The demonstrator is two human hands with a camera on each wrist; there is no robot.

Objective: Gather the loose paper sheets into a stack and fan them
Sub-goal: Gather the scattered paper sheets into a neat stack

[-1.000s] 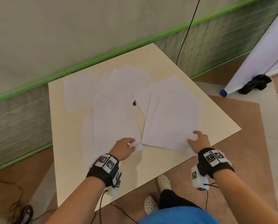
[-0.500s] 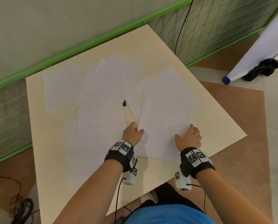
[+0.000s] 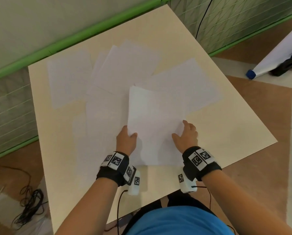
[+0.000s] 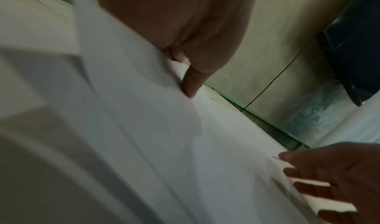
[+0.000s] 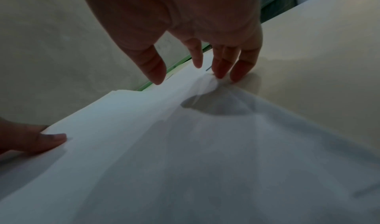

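Right, top sheet (image 3: 156, 126): I see it lying near the front of the tabletop (image 3: 235, 133), over other white sheets, its left edge lifted.
Loose sheets (image 3: 124, 72): I count several more spread flat and overlapping toward the back and left, 1 (image 3: 68, 82) apart at the far left.
Left hand (image 3: 126, 141): my thumb lies on top of the top sheet's left edge, fingers tucked under it, pinching it.
Right hand (image 3: 186, 136): fingers (image 5: 221, 66) straight and spread, tips pressing the top sheet's right edge down.
Wrists: black bands with coded markers on both.
Floor: a black cable coil (image 3: 29, 207) lies at the left.
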